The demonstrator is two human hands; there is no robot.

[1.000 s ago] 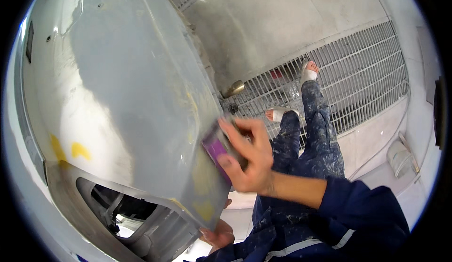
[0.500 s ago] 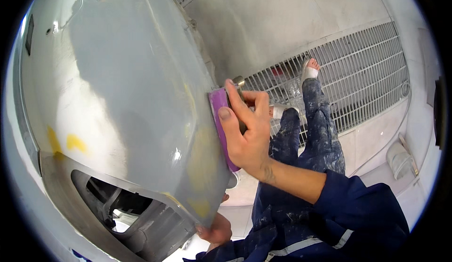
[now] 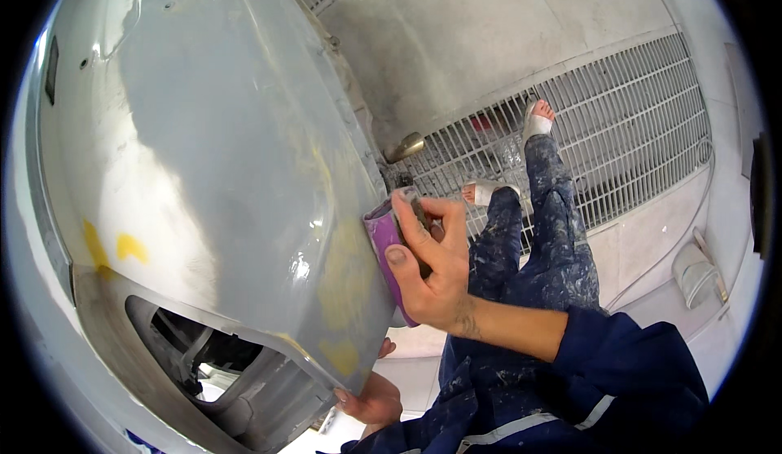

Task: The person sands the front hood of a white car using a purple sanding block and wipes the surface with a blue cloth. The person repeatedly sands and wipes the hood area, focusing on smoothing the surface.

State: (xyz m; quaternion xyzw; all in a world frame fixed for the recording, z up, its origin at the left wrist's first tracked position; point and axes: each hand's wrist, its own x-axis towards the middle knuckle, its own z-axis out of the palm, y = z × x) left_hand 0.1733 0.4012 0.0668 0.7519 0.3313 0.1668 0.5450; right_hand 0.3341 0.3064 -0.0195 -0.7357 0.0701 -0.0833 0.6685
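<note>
A grey-primed car body panel (image 3: 236,177) with yellow patches (image 3: 338,291) fills the left and middle of the view. My right hand (image 3: 436,266) is closed round a sanding block (image 3: 387,250), dark with purple sandpaper wrapped on it. Its purple face lies along the panel's right side, beside the yellow patches. Lower down, my left hand (image 3: 375,401) grips the panel's bottom corner, thumb on the near face. Part of its fingers is hidden behind the panel.
An oval opening (image 3: 138,311) sits low in the panel. A metal exhaust pipe (image 3: 405,147) sticks out beyond the block. My legs stand by a floor grating (image 3: 627,112). A whitish bucket (image 3: 695,275) with a stick is at the right, near a thin hose (image 3: 652,279).
My right hand has slid the sanding block down along the panel's side, which brings the exhaust pipe into fuller view. My left hand keeps its grip on the corner.
</note>
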